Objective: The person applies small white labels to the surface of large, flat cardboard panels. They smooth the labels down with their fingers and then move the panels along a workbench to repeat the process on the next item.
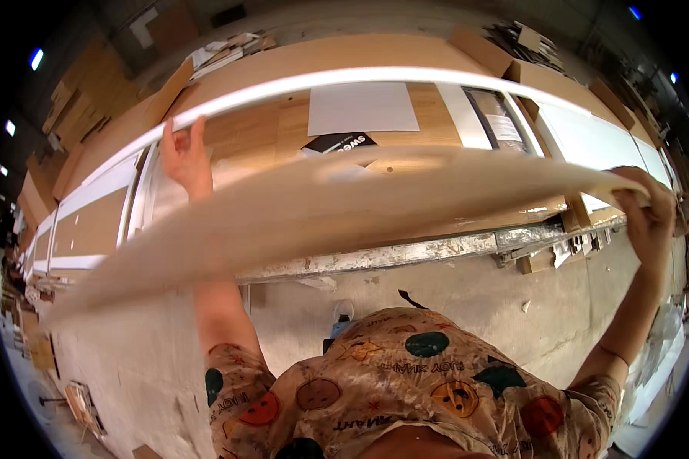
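My right hand (649,210) is closed on the right end of a long, thin, pale tan sheet (406,187), smeared by motion. The sheet bows across in front of me and passes over my left forearm; its material is unclear. My left hand (185,159) is raised beyond the sheet, fingers apart, with fingertips at a long white strip (344,75). Whether they touch the strip cannot be made out. Behind the sheet, wood-grain panels (253,126) lie in a long open cardboard carton (406,50), with a white paper sheet (362,107) and a black printed card (333,144) on top.
A clear-wrapped packet (499,122) lies in the carton's right part, beside white panels (589,141). The carton rests on a worn, paint-marked beam (375,258). Scrap boards (230,53) are heaped behind it. Concrete floor (452,287) shows between the beam and my body.
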A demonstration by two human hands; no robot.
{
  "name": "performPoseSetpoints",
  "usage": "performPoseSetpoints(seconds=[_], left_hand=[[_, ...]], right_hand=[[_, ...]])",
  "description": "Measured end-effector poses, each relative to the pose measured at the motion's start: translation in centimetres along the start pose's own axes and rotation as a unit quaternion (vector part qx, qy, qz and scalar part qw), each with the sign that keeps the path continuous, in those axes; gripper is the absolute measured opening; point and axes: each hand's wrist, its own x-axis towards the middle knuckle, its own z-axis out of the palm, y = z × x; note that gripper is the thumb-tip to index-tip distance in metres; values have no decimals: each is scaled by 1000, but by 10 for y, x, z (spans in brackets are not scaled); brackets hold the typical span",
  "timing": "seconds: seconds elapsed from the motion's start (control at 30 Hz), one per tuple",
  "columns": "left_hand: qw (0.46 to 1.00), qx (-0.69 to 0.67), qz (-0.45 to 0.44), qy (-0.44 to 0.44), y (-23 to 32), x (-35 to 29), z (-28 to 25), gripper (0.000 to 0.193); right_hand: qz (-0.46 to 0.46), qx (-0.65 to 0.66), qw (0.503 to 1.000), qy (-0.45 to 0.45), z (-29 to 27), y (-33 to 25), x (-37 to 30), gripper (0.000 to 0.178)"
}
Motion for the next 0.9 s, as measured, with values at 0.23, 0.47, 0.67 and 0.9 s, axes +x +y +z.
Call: performPoseSetpoints(seconds=[0.23, 0.47, 0.67, 0.9], left_hand=[[942, 165, 285, -66, -9, 45, 6, 57], [908, 150, 28, -389, -28, -55, -92, 58], [828, -124, -400, -373, 44, -66, -197, 62], [771, -450, -450, -13, 51, -59, -186, 73]], right_hand=[[-106, 43, 993, 25, 130, 3, 8, 45], [-120, -12, 988, 96, 213, 36, 43, 37], [-89, -74, 985, 129, 220, 85, 47, 43], [-92, -124, 980, 125, 239, 112, 26, 49]])
